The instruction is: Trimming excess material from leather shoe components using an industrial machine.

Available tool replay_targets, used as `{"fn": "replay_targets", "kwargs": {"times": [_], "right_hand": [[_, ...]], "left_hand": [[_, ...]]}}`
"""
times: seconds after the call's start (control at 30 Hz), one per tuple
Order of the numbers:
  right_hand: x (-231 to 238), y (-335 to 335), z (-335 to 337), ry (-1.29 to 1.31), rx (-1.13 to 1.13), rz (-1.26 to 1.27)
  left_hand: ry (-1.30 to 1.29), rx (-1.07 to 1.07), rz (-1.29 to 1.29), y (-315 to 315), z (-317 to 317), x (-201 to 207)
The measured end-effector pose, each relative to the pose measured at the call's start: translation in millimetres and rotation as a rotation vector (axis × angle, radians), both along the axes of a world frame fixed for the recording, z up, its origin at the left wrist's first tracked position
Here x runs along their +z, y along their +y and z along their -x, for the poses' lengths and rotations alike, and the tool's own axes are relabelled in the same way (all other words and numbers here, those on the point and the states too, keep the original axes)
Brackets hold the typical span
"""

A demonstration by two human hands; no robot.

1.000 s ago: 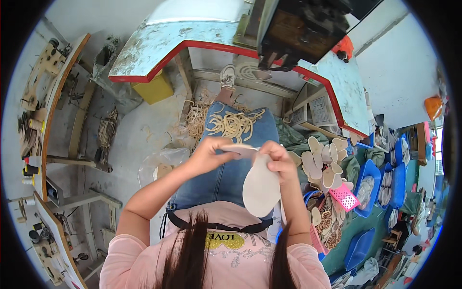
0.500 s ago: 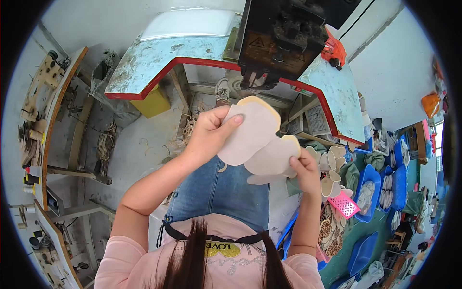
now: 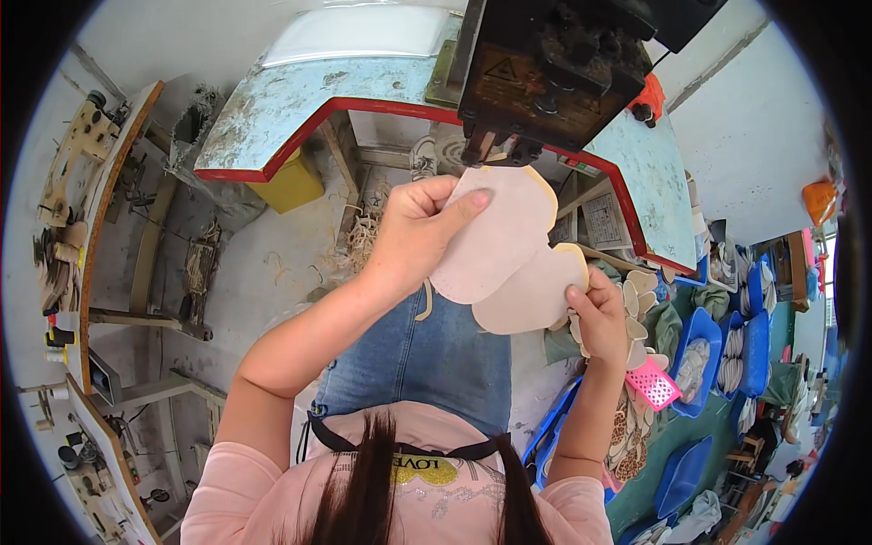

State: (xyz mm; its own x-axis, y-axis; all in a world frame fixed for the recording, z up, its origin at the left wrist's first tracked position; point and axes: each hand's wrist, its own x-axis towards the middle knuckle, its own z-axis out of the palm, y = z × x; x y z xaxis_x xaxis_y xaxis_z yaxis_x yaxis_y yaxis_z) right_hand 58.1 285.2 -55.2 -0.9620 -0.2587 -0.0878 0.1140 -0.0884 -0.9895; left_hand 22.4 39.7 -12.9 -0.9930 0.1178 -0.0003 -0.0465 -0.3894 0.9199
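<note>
Now that the flat, pale-grey, yellow-edged, sole-shaped upper piece (image 3: 500,227) has shifted up beside the black metal machine head (image 3: 554,86), apparently within working reach, the left hand (image 3: 420,227) grips it, the right hand (image 3: 601,313) pinching the matching lower piece (image 3: 531,298).

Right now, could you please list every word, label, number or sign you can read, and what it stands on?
Pink shirt: one legible dark word on a yellow patch, not copied here; glittery marks around it unreadable.
Black machine: a triangular warning sign; print beside it too blurred.
White sheet below the table: print too small.
Held pale pieces: no text visible.
</note>
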Motion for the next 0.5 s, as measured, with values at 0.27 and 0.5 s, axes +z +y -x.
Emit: {"fn": "replay_targets", "kwargs": {"times": [0.27, 0.5], "right_hand": [[-14.6, -33.4, 1.8, 0.036, -0.001, -0.105], [-24.1, -50.2, 0.5, 0.105, 0.007, -0.172]], "left_hand": [[0.07, -0.076, 0.309, -27.8, 11.4, 5.9], [0.144, -0.241, 0.517, -55.7, 24.7, 26.9]]}}
